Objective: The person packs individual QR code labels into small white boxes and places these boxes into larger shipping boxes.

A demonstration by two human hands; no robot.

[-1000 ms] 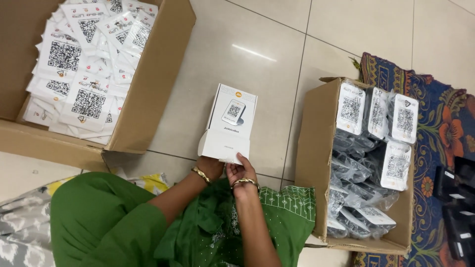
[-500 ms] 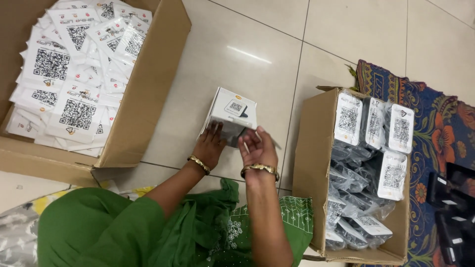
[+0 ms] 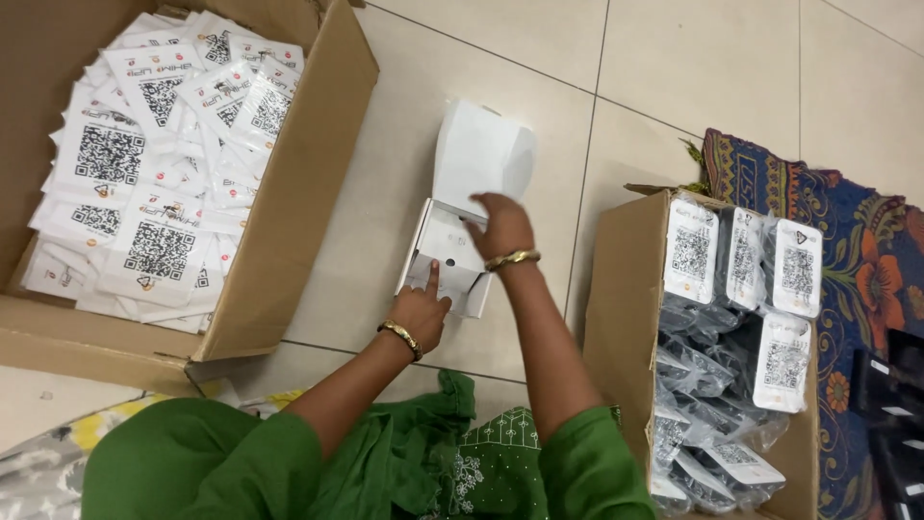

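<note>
At nine to eleven o'clock from the hands stood a large open carton (image 3: 289,250), packed with white cards bearing square code patterns (image 3: 144,164). I noted it untouched.

Centre frame, on the pale tiled floor (image 3: 366,279), sat the small white box (image 3: 452,255), its lid flap (image 3: 481,159) raised toward twelve o'clock. The left hand (image 3: 421,313) was at the box's six o'clock edge, forefinger extended and pressing on the inner front panel, the other fingers curled loosely; it pinched nothing. The right hand (image 3: 499,226) lay over the box at one o'clock, fingers bent down onto the rim where the flap hinges; I could not tell whether they gripped the flap or only rested on it.

My judgement: the box wants steadying from the front with the forefinger while the other hand controls the flap at its fold, so the thin card does not crease.

At three o'clock stood a second carton (image 3: 621,308) holding bagged white devices (image 3: 784,361), upright, with a patterned rug (image 3: 866,241) beyond it.
</note>
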